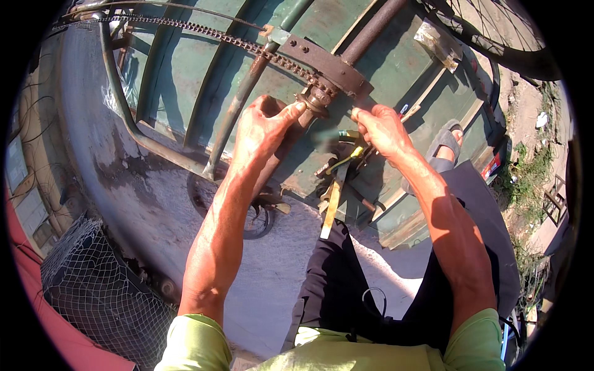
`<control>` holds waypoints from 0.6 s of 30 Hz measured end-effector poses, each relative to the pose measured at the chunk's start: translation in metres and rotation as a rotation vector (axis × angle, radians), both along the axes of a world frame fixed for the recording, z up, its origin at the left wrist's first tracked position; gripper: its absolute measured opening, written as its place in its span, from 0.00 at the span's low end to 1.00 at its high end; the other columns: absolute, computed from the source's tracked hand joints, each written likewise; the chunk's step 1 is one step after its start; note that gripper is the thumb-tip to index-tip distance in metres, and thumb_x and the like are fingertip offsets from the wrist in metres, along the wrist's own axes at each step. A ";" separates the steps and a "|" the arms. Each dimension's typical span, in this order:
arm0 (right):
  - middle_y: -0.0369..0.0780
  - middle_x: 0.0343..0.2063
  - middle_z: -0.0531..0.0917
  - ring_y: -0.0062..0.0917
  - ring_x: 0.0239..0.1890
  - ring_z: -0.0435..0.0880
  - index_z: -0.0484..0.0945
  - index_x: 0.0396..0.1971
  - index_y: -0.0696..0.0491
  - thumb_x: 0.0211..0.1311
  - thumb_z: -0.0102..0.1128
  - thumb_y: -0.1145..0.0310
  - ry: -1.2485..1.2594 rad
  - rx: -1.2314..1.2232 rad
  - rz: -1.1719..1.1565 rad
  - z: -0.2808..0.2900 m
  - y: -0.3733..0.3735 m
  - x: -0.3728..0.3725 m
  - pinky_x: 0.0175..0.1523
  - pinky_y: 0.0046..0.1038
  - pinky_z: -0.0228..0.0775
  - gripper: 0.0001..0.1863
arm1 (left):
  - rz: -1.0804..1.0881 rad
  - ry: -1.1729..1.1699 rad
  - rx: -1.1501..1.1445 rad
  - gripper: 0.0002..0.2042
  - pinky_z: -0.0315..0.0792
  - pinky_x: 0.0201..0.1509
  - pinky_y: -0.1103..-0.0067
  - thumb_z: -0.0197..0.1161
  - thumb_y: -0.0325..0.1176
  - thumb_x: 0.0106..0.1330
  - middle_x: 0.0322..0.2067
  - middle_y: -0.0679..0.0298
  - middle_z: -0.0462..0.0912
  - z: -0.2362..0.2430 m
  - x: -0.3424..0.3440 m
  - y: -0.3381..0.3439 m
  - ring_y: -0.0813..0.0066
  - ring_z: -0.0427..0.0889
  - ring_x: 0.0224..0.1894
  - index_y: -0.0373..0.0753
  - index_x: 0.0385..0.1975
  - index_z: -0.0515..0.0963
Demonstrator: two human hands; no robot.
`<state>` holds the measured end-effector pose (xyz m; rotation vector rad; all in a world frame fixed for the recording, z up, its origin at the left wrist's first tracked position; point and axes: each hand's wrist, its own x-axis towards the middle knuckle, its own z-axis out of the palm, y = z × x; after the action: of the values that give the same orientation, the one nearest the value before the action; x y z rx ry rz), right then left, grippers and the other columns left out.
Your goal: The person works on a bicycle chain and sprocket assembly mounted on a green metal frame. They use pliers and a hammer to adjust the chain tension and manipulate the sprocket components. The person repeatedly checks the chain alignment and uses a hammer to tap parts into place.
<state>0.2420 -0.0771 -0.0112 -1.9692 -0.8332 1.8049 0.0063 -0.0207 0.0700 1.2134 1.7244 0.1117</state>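
Observation:
A rusty axle [281, 151] runs slantwise over a green metal bed, with a brown curved metal band [328, 65] around its upper part. My left hand [263, 123] is closed at the axle, its thumb and fingers pinching the edge of a rusty ring [314, 106] fitted around it. My right hand [382, 127] is closed in a pinch near the band's lower right end; what it grips, if anything, is too small to make out. A chain [210, 31] leads from the axle off to the upper left.
Between my forearms lies a pile of hand tools [352, 164], with a yellow strip [333, 204] hanging out. A spoked wheel [513, 49] stands at upper right. Bent metal tubing [133, 127] crosses the left. My sandalled foot [447, 141] rests on the bed. Netting [93, 278] covers something dark at lower left.

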 end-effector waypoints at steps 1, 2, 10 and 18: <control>0.33 0.21 0.78 0.17 0.25 0.76 0.81 0.37 0.57 0.66 0.62 0.55 -0.059 0.162 0.035 0.016 0.010 0.013 0.32 0.27 0.68 0.18 | -0.058 0.005 0.079 0.39 0.75 0.57 0.66 0.75 0.61 0.53 0.44 0.50 0.85 -0.012 -0.010 -0.004 0.58 0.83 0.50 0.28 0.50 0.79; 0.33 0.21 0.78 0.17 0.24 0.76 0.81 0.36 0.57 0.64 0.63 0.58 -0.119 0.322 0.068 0.035 0.022 0.023 0.33 0.28 0.69 0.15 | -0.057 -0.043 0.108 0.41 0.74 0.59 0.66 0.75 0.61 0.52 0.47 0.48 0.84 -0.018 -0.011 -0.009 0.58 0.82 0.53 0.28 0.53 0.77; 0.45 0.36 0.86 0.40 0.43 0.85 0.83 0.38 0.53 0.58 0.60 0.58 -0.702 1.130 0.764 0.040 0.159 0.052 0.51 0.41 0.76 0.15 | -0.101 -0.329 -0.071 0.52 0.66 0.71 0.67 0.81 0.60 0.45 0.59 0.49 0.79 -0.045 -0.009 0.000 0.58 0.76 0.64 0.31 0.65 0.70; 0.47 0.36 0.89 0.42 0.41 0.88 0.86 0.35 0.52 0.59 0.58 0.50 -0.917 0.520 0.687 0.035 0.181 -0.006 0.51 0.41 0.78 0.19 | 0.065 -0.451 -0.028 0.49 0.67 0.69 0.69 0.84 0.51 0.46 0.58 0.49 0.78 -0.057 0.000 -0.009 0.62 0.75 0.64 0.31 0.66 0.68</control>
<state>0.2359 0.1037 0.0240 -2.2238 -2.1931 0.6379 0.0061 -0.0300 0.0131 1.0180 1.3634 0.3702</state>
